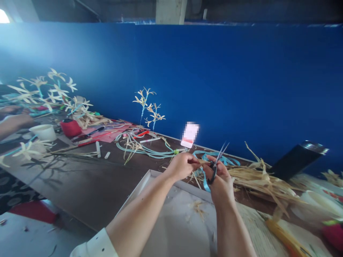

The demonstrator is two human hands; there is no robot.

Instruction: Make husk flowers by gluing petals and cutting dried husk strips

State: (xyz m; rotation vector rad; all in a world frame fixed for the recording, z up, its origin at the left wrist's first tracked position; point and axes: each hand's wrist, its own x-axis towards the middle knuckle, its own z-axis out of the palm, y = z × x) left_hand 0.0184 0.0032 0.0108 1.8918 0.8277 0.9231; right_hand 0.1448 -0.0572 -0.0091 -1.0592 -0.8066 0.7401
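My right hand is closed round black-handled scissors, their blades pointing up and away from the palm. Beside it, my left hand is pinched shut, its fingertips almost meeting those of the right hand. Whatever small piece is between the left fingers is too hidden to make out. Blue ribbon hangs and curls just below and behind both hands. Dried corn husks lie in a heap right of the right hand. Under my forearms is a shallow white tray with small pale scraps inside.
A phone leans by the blue wall. Two husk flowers stand behind pale blue tubing. To the right are a black bottle and a yellow-handled tool. At left, another person's hand is near a white cup.
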